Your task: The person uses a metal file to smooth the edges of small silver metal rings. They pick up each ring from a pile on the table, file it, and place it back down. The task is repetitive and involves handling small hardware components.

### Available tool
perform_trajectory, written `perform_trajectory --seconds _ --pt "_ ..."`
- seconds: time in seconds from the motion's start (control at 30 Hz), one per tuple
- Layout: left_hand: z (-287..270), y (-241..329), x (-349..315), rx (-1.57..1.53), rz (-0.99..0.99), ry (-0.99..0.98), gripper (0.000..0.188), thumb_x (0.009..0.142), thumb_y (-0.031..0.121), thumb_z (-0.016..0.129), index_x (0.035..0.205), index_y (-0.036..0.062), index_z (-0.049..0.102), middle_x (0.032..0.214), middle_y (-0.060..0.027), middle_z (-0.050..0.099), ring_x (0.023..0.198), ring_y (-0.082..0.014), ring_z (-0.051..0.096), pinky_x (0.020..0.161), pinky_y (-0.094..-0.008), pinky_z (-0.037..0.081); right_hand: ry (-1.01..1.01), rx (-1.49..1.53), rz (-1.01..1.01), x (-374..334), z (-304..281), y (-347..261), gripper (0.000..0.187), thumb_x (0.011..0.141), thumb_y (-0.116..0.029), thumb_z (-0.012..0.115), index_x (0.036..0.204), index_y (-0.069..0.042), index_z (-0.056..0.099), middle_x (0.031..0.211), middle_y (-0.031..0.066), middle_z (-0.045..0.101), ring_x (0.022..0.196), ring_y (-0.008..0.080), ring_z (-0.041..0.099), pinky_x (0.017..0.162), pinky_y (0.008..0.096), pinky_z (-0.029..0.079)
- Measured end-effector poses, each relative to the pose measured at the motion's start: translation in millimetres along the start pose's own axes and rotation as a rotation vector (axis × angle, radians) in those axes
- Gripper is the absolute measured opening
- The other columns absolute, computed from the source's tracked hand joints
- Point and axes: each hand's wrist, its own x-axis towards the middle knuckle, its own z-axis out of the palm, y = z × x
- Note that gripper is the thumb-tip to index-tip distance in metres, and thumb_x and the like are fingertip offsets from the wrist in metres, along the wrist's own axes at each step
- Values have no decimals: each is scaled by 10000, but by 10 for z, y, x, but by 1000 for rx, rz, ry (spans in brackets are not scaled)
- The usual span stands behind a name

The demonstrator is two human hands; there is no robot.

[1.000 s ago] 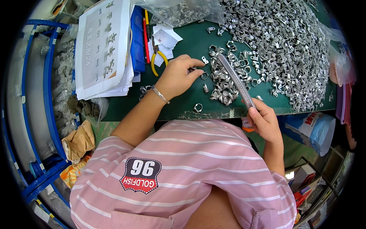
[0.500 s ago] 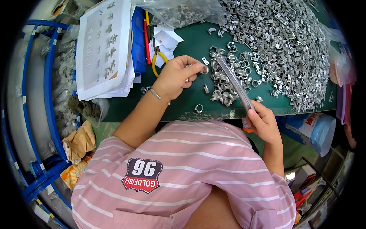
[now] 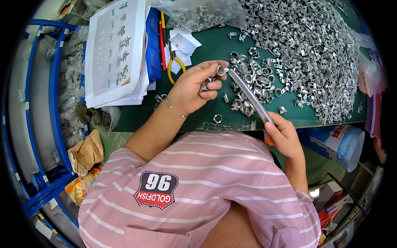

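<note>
My left hand [image 3: 193, 84] pinches a silver metal ring [image 3: 221, 70] between thumb and forefinger. More shiny metal pieces [image 3: 204, 85] sit under its curled fingers, partly hidden. In my right hand [image 3: 284, 135] is a long, narrow, grey tapered stick [image 3: 251, 97], gripped at its near end. Its far tip reaches up to the ring, close beside it; whether they touch I cannot tell. Just right of my left hand lies a pile of similar metal rings [image 3: 244, 108], partly behind the stick. One loose ring [image 3: 217, 119] rests near the table's front edge.
A large heap of small metal parts [image 3: 314, 62] covers the right of the green table [image 3: 194, 120]. Printed sheets [image 3: 111, 53], a blue bin [image 3: 153, 49], yellow-handled pliers [image 3: 176, 68] and a clear bag [image 3: 202, 16] lie left and back. Blue shelving [image 3: 53, 82] stands at left.
My left hand has turned palm more upward, showing the ring and the pieces under its fingers. The stick's tip has shifted left, close to the ring.
</note>
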Motion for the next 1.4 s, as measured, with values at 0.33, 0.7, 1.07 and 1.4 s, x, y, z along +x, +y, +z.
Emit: perform_trajectory --seconds 0.33,0.7,1.07,1.4 --pt "1 27 -45 -112 -10 -146 258 940 176 360 1099 -5 451 811 -55 425 561 -39 356 399 -137 260 -4 -30 26 2 -12 -30 311 877 -214 513 1102 -2 546 644 -7 500 562 62 461 502 214 384" --pt "-26 75 -527 732 328 335 146 909 198 466 883 57 489 673 -6 464 541 -42 370 419 -151 247 8 42 21 -29 -9 21 322 878 -225 514 1102 4 544 633 -21 486 544 53 446 488 200 368" --pt "-383 -33 -826 1844 812 665 45 757 30 604 790 4 590 720 -109 556 626 -240 561 571 -293 441 -27 8 6 -23 15 -15 311 880 -224 508 1089 4 543 620 -26 476 531 49 446 476 198 366" --pt "4 -375 -94 1736 534 244 181 721 182 671 743 11 615 671 -97 545 595 -199 538 546 -298 421 18 31 -6 -108 16 -28 326 884 -230 511 1108 5 536 631 -31 467 529 45 436 473 195 361"
